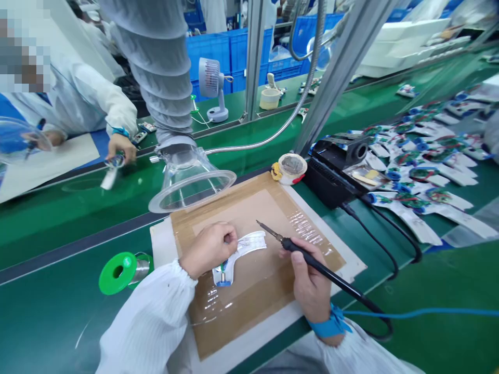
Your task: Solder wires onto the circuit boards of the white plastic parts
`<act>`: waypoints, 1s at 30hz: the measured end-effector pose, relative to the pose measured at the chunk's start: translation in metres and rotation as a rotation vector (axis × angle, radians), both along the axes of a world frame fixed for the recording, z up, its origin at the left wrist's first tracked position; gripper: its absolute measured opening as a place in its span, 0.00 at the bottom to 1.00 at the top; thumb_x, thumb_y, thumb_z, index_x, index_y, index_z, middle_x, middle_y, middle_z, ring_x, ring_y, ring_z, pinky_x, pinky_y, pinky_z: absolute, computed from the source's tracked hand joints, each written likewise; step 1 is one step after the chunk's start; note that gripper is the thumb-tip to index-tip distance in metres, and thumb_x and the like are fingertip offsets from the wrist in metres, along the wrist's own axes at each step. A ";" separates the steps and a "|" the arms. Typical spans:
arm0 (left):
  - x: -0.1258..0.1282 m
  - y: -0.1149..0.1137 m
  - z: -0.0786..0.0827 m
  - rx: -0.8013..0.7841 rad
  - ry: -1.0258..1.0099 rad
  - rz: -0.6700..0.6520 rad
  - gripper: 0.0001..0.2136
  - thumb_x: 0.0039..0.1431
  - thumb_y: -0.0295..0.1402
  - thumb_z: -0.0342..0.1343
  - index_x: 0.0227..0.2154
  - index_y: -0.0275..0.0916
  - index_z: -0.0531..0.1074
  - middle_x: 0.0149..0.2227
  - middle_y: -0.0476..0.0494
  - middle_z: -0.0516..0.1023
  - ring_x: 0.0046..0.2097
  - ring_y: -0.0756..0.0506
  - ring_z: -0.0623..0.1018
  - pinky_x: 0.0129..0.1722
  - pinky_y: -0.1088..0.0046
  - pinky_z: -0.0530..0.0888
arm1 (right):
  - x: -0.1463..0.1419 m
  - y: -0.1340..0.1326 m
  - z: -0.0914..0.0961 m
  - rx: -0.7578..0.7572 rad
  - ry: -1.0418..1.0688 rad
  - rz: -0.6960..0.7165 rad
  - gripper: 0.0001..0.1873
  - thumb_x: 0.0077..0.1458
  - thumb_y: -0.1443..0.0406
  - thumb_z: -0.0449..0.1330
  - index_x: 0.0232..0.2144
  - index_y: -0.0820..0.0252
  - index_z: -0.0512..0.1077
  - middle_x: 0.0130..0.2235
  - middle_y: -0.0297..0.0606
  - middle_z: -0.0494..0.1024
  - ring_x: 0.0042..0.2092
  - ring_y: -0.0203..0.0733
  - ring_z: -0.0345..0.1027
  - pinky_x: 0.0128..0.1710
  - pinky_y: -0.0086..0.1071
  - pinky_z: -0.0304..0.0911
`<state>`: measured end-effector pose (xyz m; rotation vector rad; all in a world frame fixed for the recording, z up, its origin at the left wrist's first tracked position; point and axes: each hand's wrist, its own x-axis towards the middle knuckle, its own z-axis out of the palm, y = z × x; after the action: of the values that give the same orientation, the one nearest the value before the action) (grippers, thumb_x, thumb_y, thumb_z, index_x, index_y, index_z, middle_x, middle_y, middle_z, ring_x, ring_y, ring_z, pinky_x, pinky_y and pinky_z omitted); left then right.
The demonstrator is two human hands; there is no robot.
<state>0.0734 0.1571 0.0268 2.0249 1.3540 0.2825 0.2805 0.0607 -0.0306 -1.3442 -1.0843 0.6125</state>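
Note:
My left hand (209, 248) is closed, pinching thin wires against a small white flexible circuit strip (249, 243) that lies on a brown taped cardboard mat (249, 291). A blue part sits at the strip's lower end. My right hand (307, 278) grips a black soldering iron (312, 259); its tip hangs just right of the strip, above the mat. A blue wrist strap wraps my right wrist.
A clear fume-extraction funnel (191, 179) on a grey hose hangs behind the mat. A green solder spool (122, 270) lies left, a tape roll (291, 168) and black soldering station (335, 166) right, with several finished strips (421, 176) beyond. A co-worker's hand (120, 148) works across the belt.

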 end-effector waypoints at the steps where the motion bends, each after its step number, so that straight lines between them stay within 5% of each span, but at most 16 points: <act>1: 0.000 0.000 0.000 -0.001 0.003 0.000 0.05 0.51 0.25 0.54 0.23 0.39 0.72 0.28 0.49 0.75 0.31 0.49 0.72 0.32 0.73 0.64 | 0.000 0.000 0.000 0.001 -0.005 0.001 0.13 0.67 0.57 0.58 0.47 0.55 0.74 0.43 0.43 0.81 0.35 0.44 0.80 0.38 0.39 0.78; 10: -0.001 -0.005 0.008 0.009 0.061 0.013 0.03 0.55 0.30 0.57 0.30 0.40 0.76 0.34 0.46 0.80 0.38 0.45 0.77 0.40 0.69 0.70 | 0.000 0.001 -0.003 0.009 0.008 0.002 0.14 0.67 0.55 0.58 0.49 0.56 0.73 0.42 0.44 0.83 0.35 0.45 0.80 0.38 0.42 0.77; 15: -0.024 -0.040 0.019 0.199 0.153 0.169 0.32 0.56 0.45 0.64 0.62 0.45 0.64 0.58 0.39 0.75 0.59 0.34 0.74 0.56 0.56 0.71 | 0.001 0.000 -0.004 -0.004 0.013 -0.010 0.15 0.66 0.55 0.58 0.49 0.55 0.73 0.42 0.43 0.83 0.35 0.46 0.80 0.39 0.42 0.76; 21: -0.026 -0.106 -0.010 0.224 0.163 0.469 0.45 0.57 0.54 0.60 0.71 0.42 0.47 0.64 0.32 0.69 0.64 0.30 0.70 0.59 0.48 0.71 | 0.003 -0.002 -0.006 -0.007 -0.004 -0.018 0.14 0.66 0.56 0.58 0.50 0.54 0.73 0.38 0.41 0.84 0.34 0.45 0.80 0.39 0.42 0.76; 24: -0.028 -0.118 -0.012 0.242 0.028 0.623 0.39 0.56 0.53 0.61 0.66 0.41 0.58 0.63 0.33 0.71 0.64 0.31 0.70 0.61 0.48 0.69 | 0.002 -0.003 -0.006 0.007 0.006 -0.012 0.14 0.66 0.57 0.58 0.51 0.54 0.74 0.34 0.38 0.83 0.34 0.45 0.80 0.39 0.42 0.76; 27: -0.043 -0.114 0.002 0.240 -0.187 0.803 0.15 0.61 0.48 0.57 0.43 0.43 0.75 0.45 0.41 0.81 0.50 0.39 0.78 0.52 0.59 0.74 | 0.001 -0.003 -0.004 0.025 0.016 0.000 0.14 0.67 0.57 0.58 0.51 0.54 0.74 0.34 0.38 0.83 0.34 0.45 0.81 0.40 0.41 0.76; 30: -0.055 -0.102 0.015 0.097 -0.530 0.916 0.18 0.64 0.45 0.55 0.22 0.42 0.66 0.23 0.50 0.69 0.29 0.48 0.71 0.33 0.71 0.71 | 0.000 -0.002 -0.003 0.035 0.018 0.005 0.14 0.68 0.57 0.57 0.51 0.55 0.73 0.35 0.38 0.84 0.35 0.43 0.81 0.40 0.40 0.76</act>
<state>0.0181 0.0548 0.0419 1.1228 1.8144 1.2017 0.2809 0.0585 -0.0331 -1.3046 -1.0795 0.6054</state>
